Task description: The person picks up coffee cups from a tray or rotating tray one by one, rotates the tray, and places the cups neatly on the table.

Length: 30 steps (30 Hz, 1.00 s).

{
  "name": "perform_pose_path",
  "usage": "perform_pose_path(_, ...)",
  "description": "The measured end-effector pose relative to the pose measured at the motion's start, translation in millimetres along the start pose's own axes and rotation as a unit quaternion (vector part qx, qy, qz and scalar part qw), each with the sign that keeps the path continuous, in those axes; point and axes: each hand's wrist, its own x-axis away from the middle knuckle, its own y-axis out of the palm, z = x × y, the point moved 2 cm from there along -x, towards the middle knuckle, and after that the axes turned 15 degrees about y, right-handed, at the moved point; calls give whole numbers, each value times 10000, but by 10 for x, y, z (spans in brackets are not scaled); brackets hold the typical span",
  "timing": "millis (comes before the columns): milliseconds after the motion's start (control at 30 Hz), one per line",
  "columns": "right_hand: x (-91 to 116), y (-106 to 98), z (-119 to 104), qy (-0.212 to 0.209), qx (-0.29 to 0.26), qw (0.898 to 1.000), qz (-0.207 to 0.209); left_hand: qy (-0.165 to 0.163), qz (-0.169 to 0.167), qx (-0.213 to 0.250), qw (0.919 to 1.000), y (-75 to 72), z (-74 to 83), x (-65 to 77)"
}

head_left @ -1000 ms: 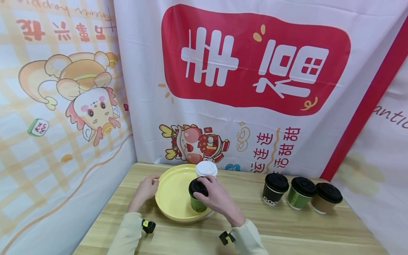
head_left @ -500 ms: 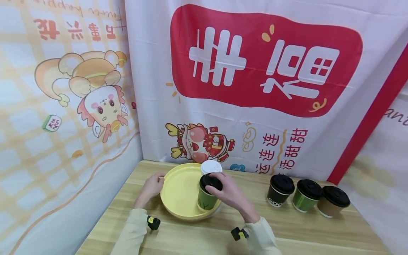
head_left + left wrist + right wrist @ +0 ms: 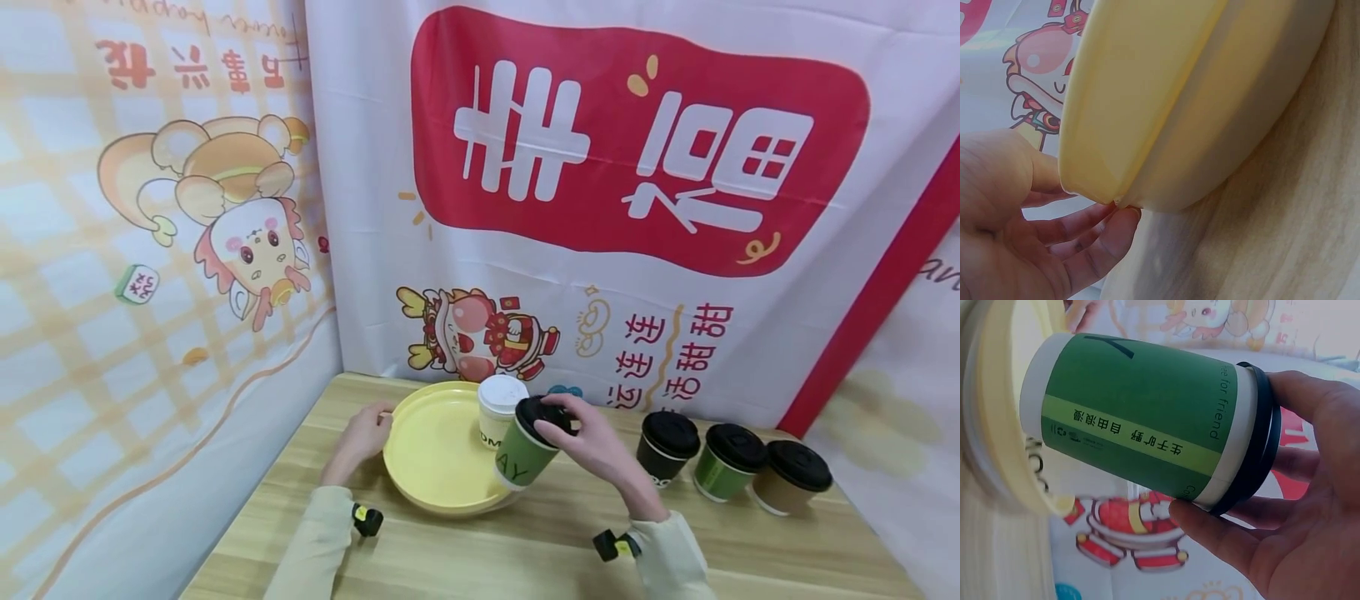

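Observation:
My right hand (image 3: 596,442) grips a green paper coffee cup (image 3: 525,454) by its black lid (image 3: 1260,444). The cup is tilted and lifted over the right rim of a round yellow tray (image 3: 427,454), its white base toward the tray. Inside the tray, behind the green cup, stands a paper cup with a white lid (image 3: 503,395), partly covered by it. At the tray's left side my left hand (image 3: 367,433) pinches the rim. The left wrist view shows thumb and fingertips (image 3: 1124,228) on the tray's edge and underside.
Three lidded paper cups stand in a row at the right: a black one (image 3: 666,446), a green one (image 3: 723,462) and a brown one (image 3: 787,479). A printed cloth (image 3: 360,208) hangs behind the wooden table (image 3: 465,554), another at the left.
My right hand has raised the green cup from inside the tray and carried it right, tilting it. More of the white-lidded cup shows. My left hand stays at the tray rim; the head view shifted slightly.

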Motion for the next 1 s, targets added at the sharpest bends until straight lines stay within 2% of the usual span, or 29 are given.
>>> perform_pose_path(500, 59, -368, 477, 279, 945, 9947, 309, 81, 50, 21, 10000, -4, 13, 15)
perform_pose_path(767, 175, -593, 827, 525, 1253, 9904, 247, 73, 68, 1, 10000, -23, 21, 8)
perform_pose_path(1000, 338, -879, 1135, 1005, 1458, 9842, 20, 62, 90, -51, 9999, -10, -2, 7)
